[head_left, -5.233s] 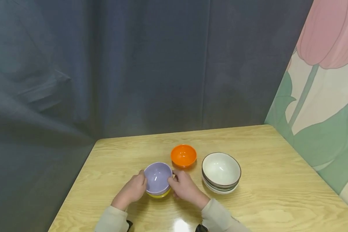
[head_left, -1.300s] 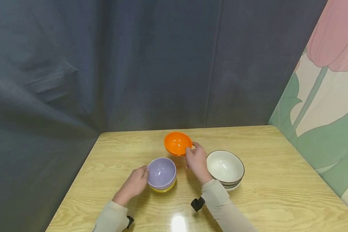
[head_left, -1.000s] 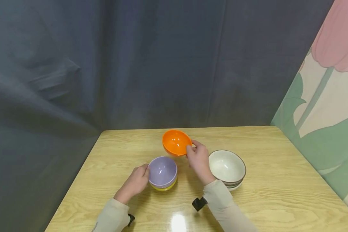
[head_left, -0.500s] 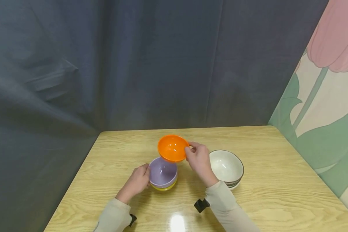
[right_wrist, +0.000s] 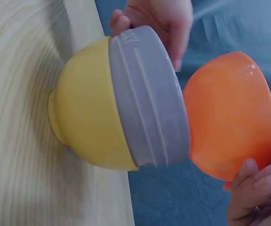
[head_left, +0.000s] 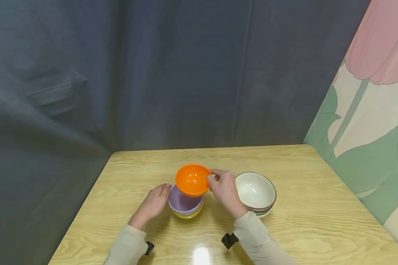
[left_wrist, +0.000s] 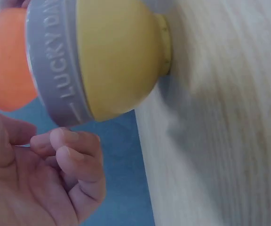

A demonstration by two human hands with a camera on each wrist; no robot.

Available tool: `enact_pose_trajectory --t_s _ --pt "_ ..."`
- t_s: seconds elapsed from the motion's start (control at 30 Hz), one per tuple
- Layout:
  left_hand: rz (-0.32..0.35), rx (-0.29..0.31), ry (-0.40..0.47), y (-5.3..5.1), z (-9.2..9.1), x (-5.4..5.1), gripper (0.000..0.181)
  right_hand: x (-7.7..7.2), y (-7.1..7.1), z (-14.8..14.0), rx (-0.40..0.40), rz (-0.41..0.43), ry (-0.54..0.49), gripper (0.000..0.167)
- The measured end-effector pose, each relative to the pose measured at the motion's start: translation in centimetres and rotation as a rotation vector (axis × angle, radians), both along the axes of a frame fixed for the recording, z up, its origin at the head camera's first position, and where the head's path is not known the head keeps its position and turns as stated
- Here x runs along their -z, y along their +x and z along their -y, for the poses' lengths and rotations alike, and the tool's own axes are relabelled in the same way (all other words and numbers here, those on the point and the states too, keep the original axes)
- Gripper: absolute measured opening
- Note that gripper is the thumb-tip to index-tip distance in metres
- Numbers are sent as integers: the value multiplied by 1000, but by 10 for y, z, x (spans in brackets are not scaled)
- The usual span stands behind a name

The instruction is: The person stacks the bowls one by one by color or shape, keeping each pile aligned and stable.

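An orange bowl (head_left: 193, 180) hangs tilted over the purple bowl (head_left: 184, 202) in the head view. My right hand (head_left: 226, 189) pinches its right rim between thumb and fingers. The purple bowl, with raised lettering seen in the left wrist view, sits nested in a yellow bowl (left_wrist: 119, 59) standing on the table. In the right wrist view the orange bowl's lower side (right_wrist: 229, 117) meets or overlaps the purple rim; whether it touches cannot be told. My left hand (head_left: 155, 202) is at the purple bowl's left side, fingers loosely bent in the left wrist view, not gripping the rim.
To the right stands a stack of white bowls (head_left: 256, 191) with dark rims, close to my right forearm. The wooden table (head_left: 318, 206) ends at a dark curtain (head_left: 185, 73) behind and on the left. A wall with painted tulips (head_left: 368, 147) borders the right.
My right hand has lifted the orange bowl from behind the nested pair and brought it left and toward me, over the purple bowl. My left hand has eased off the purple bowl's rim.
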State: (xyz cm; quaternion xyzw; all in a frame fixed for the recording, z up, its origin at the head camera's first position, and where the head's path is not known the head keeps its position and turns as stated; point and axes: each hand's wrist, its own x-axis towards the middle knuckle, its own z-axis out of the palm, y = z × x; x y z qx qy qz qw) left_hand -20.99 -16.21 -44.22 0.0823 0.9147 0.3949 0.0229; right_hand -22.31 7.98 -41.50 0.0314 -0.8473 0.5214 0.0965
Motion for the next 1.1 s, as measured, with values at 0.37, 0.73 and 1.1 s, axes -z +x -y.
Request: enact_pose_trajectory --t_s 0.37,0.73,1.1 --pt "79 9 84 -4 1 -5 77 13 1 7 -55 -69 16 27" --pt "-11 13 38 0 -1 -12 64 20 5 15 -129 -65 52 24" --pt "-67 50 21 2 -7 -12 32 25 9 22 -129 -150 104 23"
